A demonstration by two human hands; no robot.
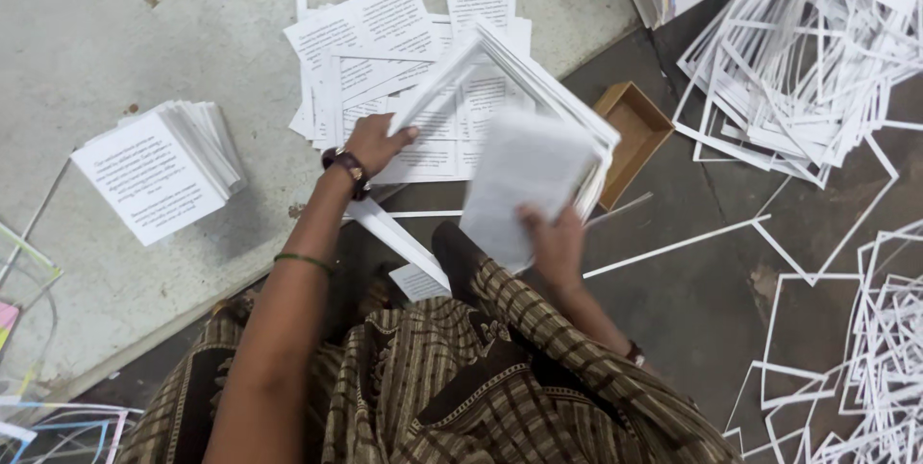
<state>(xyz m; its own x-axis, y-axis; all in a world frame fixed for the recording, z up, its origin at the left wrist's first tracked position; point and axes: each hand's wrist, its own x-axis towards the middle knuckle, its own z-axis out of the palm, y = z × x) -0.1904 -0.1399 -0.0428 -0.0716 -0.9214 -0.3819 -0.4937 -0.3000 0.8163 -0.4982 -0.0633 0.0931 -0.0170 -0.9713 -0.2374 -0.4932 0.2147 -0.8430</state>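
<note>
My left hand (377, 142) grips the edge of a stack of white paper frames (538, 89), holding it tilted up off the floor. In my right hand (556, 241) is a bundle of white printed sheets (524, 180), blurred by motion, in front of the frames. Under and behind the frames, loose printed sheets (385, 36) lie spread on the grey floor. My arm wears a dark wristband and a green bangle.
A neat stack of printed sheets (159, 171) lies at the left. A small brown cardboard box (635, 132) sits right of the frames. Heaps of cut white paper frames (817, 41) cover the right side, with more (865, 349) at lower right.
</note>
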